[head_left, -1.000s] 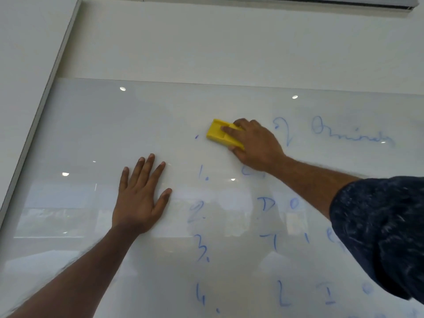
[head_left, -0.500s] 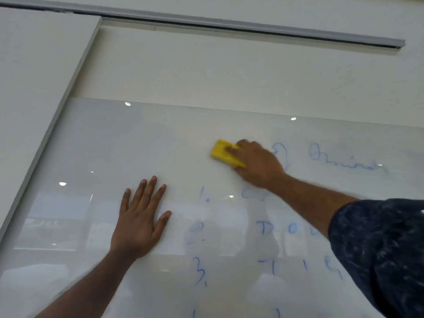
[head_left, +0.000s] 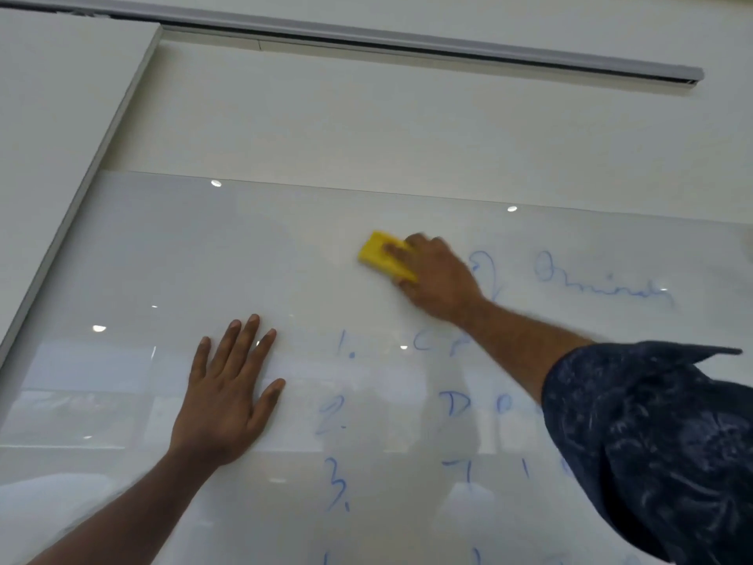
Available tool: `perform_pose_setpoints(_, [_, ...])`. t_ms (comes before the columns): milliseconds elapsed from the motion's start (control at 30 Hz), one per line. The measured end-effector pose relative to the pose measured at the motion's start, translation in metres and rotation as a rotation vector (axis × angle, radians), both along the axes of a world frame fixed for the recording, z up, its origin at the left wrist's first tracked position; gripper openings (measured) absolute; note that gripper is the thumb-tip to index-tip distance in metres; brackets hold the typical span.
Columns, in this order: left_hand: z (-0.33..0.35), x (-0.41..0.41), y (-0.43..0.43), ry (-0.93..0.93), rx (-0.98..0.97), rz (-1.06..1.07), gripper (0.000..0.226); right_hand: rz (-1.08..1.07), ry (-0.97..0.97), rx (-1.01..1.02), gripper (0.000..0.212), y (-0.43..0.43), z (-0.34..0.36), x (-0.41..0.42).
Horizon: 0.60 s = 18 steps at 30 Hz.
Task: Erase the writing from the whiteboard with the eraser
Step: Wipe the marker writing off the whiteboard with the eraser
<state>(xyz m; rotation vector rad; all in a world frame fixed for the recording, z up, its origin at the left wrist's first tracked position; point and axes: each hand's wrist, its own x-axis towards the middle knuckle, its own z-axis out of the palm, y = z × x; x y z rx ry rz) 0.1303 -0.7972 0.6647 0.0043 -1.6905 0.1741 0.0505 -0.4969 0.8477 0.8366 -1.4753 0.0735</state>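
Observation:
A glossy whiteboard (head_left: 171, 258) fills the lower part of the view, tilted by my head angle. Blue writing (head_left: 603, 281) runs along its upper right, and a numbered blue list (head_left: 336, 413) goes down the middle. My right hand (head_left: 438, 279) presses a yellow eraser (head_left: 377, 252) flat against the board, just left of the top line of writing. My fingers cover the eraser's right part. My left hand (head_left: 226, 395) lies flat on the board with fingers spread, left of the list, holding nothing.
A grey frame edge (head_left: 77, 193) borders the board on the left, with a white panel (head_left: 53, 104) beyond it. Cream wall (head_left: 407, 128) rises above the board, topped by a long grey rail (head_left: 448, 44). My dark patterned sleeve (head_left: 660, 442) covers the lower right.
My view has tilted upward, so the board sits lower in frame and the rail shows. My right hand has kept the eraser by the top line; my left hand stays flat.

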Motion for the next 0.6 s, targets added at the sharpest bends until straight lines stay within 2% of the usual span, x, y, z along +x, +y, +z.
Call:
perform_pose_setpoints(100, [-0.001,0.0,0.001,-0.007,0.002,0.01,0.067,0.039,-0.101,-0.288,0.054,0.014,0.025,-0.007])
perform_pose_setpoints(167, [-0.002,0.001,0.003,-0.009,0.017,0.004,0.067,0.09,-0.134,-0.371,0.053,-0.005,0.022,-0.001])
perform_pose_setpoints(233, [-0.002,0.002,0.005,-0.014,0.013,0.007,0.067,0.106,-0.127,-0.291,0.054,-0.031,0.002,0.008])
perform_pose_setpoints(300, [0.0,0.002,0.004,-0.018,0.011,0.005,0.067,0.111,-0.044,-0.084,0.054,-0.051,-0.031,0.013])
perform_pose_setpoints(367, [0.001,0.002,0.003,-0.017,0.011,-0.002,0.067,0.113,0.03,0.068,0.053,-0.043,-0.058,0.01])
perform_pose_setpoints(433, [-0.001,0.0,0.002,-0.006,0.003,0.002,0.067,0.078,0.059,0.096,0.052,-0.011,-0.055,0.0])
perform_pose_setpoints(533, [-0.001,-0.001,0.002,-0.008,0.01,0.002,0.067,0.005,-0.013,-0.185,0.053,0.039,-0.031,-0.015])
perform_pose_setpoints(600, [-0.001,-0.001,0.003,-0.011,0.003,0.015,0.067,0.025,-0.07,-0.378,0.053,0.043,-0.02,-0.019])
